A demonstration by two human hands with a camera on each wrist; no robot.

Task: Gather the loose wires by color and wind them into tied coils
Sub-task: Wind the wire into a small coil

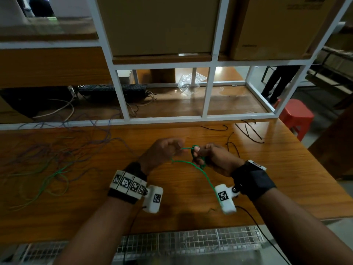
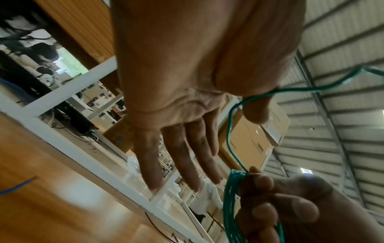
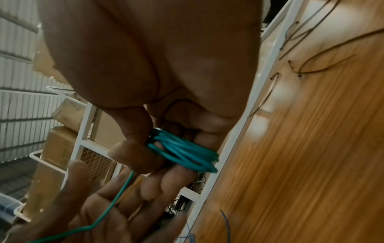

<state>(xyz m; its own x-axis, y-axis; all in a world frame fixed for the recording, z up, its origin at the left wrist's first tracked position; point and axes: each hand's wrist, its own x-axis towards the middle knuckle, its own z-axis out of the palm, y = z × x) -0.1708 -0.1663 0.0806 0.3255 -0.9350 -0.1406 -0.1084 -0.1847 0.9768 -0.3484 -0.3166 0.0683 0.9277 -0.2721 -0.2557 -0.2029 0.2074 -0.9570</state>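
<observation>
**Green coil half wound, tail still to feed in**

So the right hand [image 1: 212, 159] is basically acting as the spool here. The green coil [image 3: 185, 152] sits looped round its fingers, thumb pressing the turns against them so nothing springs loose. Makes sense: bare wire like this wants to unwind the second you let go, so I'd guess that pinch is what keeps the loops the same size.

The left hand [image 1: 164, 152] is just left of it, nearly touching. From the left wrist view its fingers [image 2: 176, 157] are mostly straight and spread, and the green wire [image 2: 229, 129] is caught between thumb and forefinger, more a light guide than a grab. My read is that it's steering the free end onto the coil while keeping a bit of tension.

The rest of the green wire droops in a slack arc below and between the hands, running back toward the right wrist. So there's still length to wind before tying off.

Off to the left of the left hand is a messy pile [image 1: 53, 157] of purple, green and other strands on the table [image 1: 191, 213], unsorted. Beyond the right hand are a few short dark wires [image 1: 248, 131], lying apart from the pile.

I'd say the job's early: one colour in progress, no finished coil in view.
</observation>
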